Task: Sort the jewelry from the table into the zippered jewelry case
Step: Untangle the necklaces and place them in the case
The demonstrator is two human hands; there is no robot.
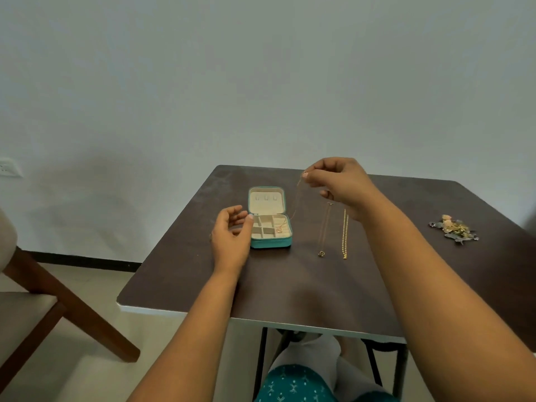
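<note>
Dark bench [290,285]: right hand [342,184] pinches a chain [295,198], pendant already in the case [271,242]; left hand [230,236] loosely spread beside it. Two necklaces [333,233] and a pile [454,229] right of the case remain.

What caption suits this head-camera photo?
Right hand lowers a necklace into an open teal jewelry case.

view: head-worn, single wide-angle | faces: forward and down | near: both forearms enter from bottom edge | table [290,285]: centre to right of frame | wall: fills upper half
</note>
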